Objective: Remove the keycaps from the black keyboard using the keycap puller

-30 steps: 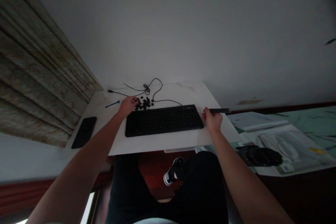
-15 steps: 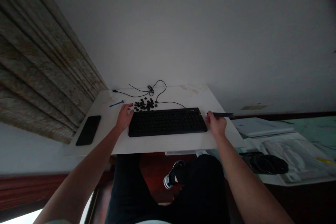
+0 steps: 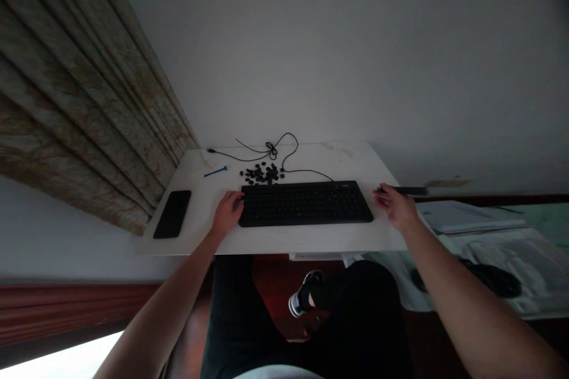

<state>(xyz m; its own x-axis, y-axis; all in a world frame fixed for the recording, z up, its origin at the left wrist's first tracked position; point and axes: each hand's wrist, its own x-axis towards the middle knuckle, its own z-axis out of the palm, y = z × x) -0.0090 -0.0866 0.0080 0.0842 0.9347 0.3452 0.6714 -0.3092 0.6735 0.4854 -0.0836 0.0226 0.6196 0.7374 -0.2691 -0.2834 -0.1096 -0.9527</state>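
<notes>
A black keyboard (image 3: 306,204) lies flat on the white table (image 3: 311,240). At its upper left corner, my left hand (image 3: 227,212) is closed, with curled fingers and thumb against the edge. Off the keyboard's right end, my right hand (image 3: 398,207) pinches a slim black tool (image 3: 409,190), possibly a brush. The tool points sideways, its long end sticking out past the table's right side. Several loose black keycaps (image 3: 262,173) are piled just behind the keyboard's left half. Individual keys are too dark to make out.
A cable (image 3: 297,143) loops along the table's back. A blue stick-like tool (image 3: 216,170) and a black phone (image 3: 172,214) lie at left. Curtain (image 3: 111,71) and wall stand close behind. Right of the table is a lower surface with plastic-wrapped items (image 3: 493,249).
The view has swung left, so everything sits further right. My left hand has come down slightly along the keyboard's left edge. My right hand has drawn away from its right end with the tool.
</notes>
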